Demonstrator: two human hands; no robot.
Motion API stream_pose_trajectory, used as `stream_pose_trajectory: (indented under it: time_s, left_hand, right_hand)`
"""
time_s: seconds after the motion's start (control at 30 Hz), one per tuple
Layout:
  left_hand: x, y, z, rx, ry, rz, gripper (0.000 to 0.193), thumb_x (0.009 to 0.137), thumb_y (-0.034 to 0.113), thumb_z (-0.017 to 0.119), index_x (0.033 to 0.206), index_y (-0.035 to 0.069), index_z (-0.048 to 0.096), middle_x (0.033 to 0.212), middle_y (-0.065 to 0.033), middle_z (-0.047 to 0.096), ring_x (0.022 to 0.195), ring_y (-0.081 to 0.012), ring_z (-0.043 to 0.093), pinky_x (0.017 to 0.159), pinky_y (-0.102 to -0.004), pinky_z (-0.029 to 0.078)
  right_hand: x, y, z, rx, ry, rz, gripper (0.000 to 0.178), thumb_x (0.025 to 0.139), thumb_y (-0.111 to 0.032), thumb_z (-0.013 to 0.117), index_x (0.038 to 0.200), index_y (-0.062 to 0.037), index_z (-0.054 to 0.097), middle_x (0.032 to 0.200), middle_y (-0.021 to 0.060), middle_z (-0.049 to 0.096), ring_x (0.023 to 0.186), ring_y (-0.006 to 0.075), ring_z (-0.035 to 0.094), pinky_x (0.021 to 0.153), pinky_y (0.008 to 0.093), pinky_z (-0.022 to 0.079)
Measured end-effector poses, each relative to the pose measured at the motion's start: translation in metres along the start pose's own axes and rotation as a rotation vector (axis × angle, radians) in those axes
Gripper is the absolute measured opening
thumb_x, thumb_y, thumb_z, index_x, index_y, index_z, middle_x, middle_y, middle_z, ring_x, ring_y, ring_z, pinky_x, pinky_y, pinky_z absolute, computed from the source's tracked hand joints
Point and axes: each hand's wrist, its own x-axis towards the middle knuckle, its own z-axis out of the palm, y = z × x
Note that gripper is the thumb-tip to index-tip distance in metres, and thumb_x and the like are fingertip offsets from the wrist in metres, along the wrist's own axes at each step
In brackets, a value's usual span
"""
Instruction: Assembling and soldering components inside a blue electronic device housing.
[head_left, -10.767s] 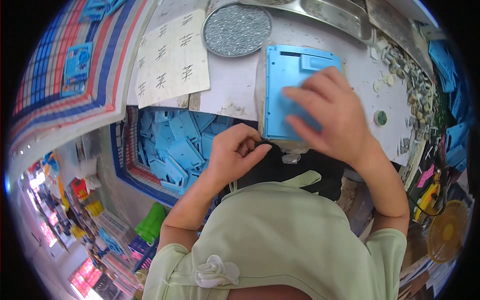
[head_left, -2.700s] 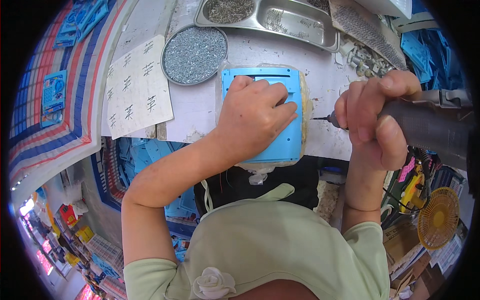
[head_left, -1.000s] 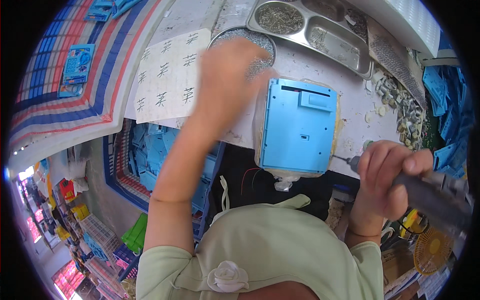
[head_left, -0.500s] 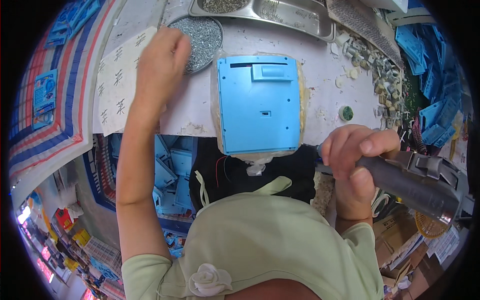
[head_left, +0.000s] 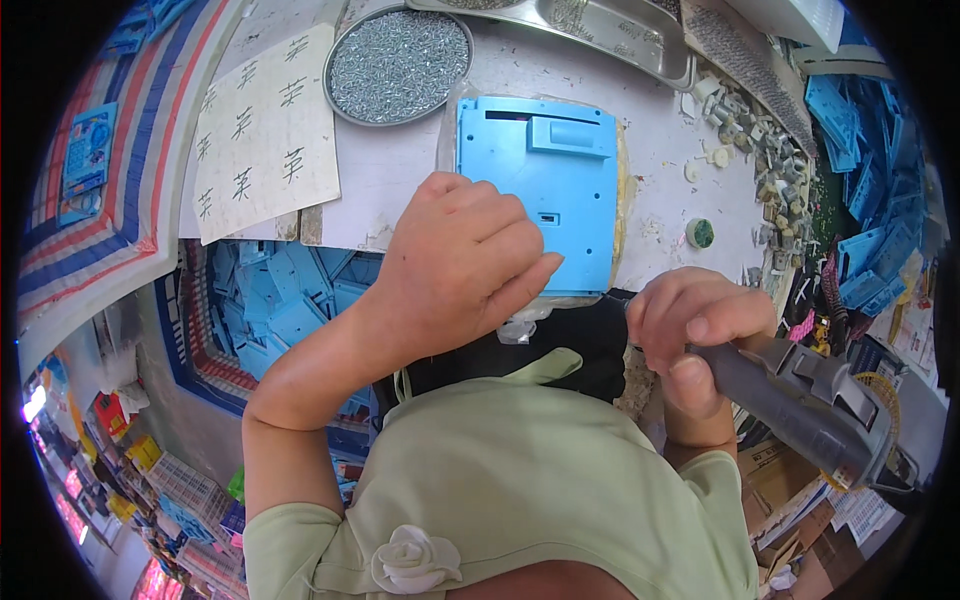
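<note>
A light blue plastic casing (head_left: 570, 190) lies on a padded, plastic-wrapped block at the table's front edge. My left hand (head_left: 465, 260) is over its lower left part, fingers curled closed; whatever they hold, if anything, is hidden. To the right of the casing, my right hand (head_left: 700, 335) grips a dark electric screwdriver (head_left: 790, 400). Its tip end points left toward the casing's lower right corner, and the tip itself is hard to see. Beyond the left hand stands a round metal dish (head_left: 400, 65) full of small silvery screws.
A paper sheet with handwriting (head_left: 265, 140) lies left of the dish. At the back is a steel tray (head_left: 600, 40) of small parts. A small round green-topped item (head_left: 700, 233) and many loose little parts (head_left: 785, 190) lie to the right. Blue casings (head_left: 285, 300) fill a bin below left.
My left hand has come from the screw dish toward me and right, over the casing's lower left. My right hand with the screwdriver has shifted slightly left and down. The whole view has turned a little.
</note>
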Motion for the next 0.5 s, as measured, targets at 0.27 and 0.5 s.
stream_pose_trajectory:
  time_s: [0.27,0.5]
  left_hand:
    - [0.003,-0.007,0.027,0.024,0.097,0.046,0.016,0.085,0.008,0.073,0.081,0.006,0.058,0.116,-0.0084,0.07,0.118,-0.0268,0.065,0.106,-0.0505,0.043]
    - [-0.003,-0.016,0.03,0.007,0.069,0.041,0.011,0.086,0.007,0.072,0.087,0.006,0.061,0.124,-0.0068,0.069,0.126,-0.0258,0.062,0.111,-0.0543,0.041]
  right_hand:
    - [0.008,0.009,0.002,-0.109,-0.137,-0.113,0.023,0.084,0.0,0.073,0.095,-0.0022,0.053,0.061,0.0074,0.058,0.048,0.0221,0.056,0.049,0.0348,0.052]
    - [0.038,0.0,-0.002,0.055,-0.191,-0.117,0.022,0.084,0.0,0.074,0.09,-0.0021,0.054,0.061,0.0069,0.058,0.047,0.0224,0.056,0.049,0.0349,0.052]
